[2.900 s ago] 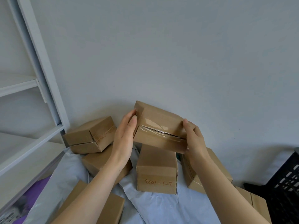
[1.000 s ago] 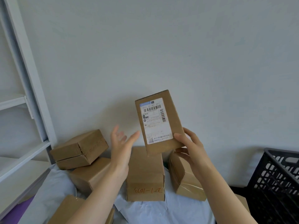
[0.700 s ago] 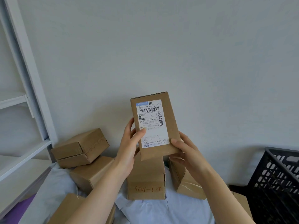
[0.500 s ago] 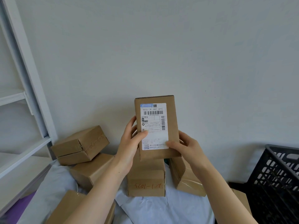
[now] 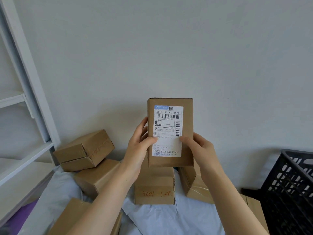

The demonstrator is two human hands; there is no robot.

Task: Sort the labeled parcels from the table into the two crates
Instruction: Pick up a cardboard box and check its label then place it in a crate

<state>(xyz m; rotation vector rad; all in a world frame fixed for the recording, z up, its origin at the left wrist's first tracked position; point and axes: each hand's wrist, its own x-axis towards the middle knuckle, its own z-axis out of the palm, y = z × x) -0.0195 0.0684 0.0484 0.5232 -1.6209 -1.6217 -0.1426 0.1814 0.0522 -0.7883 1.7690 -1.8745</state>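
I hold a brown cardboard parcel [image 5: 186,116] upright in the air at the centre of my view, with its white shipping label [image 5: 167,131] facing me. My left hand [image 5: 137,150] grips its nine o'clock edge, with the thumb pressed on the label and the fingers [image 5: 142,126] curled behind. My right hand [image 5: 201,150] grips the three o'clock edge, its thumb tip also on the label. The label's top line starts "501C- K1 807" above a barcode. At six o'clock below it a marked parcel [image 5: 154,189] lies on pale grey mailer bags [image 5: 160,217], with orange handwriting on its near face, upside down to me. At eight o'clock a tilted parcel [image 5: 84,150] sits on top of a lower parcel [image 5: 96,177], near the wall [image 5: 169,48]. A taped parcel [image 5: 193,184] leans at five o'clock, partly behind my right wrist. A near parcel [image 5: 72,216] lies under my left forearm at seven o'clock. A black slatted crate [image 5: 291,184] stands at four o'clock at the view's edge, well apart from the parcel I hold. A white shelf frame [image 5: 25,99] rises at nine o'clock.
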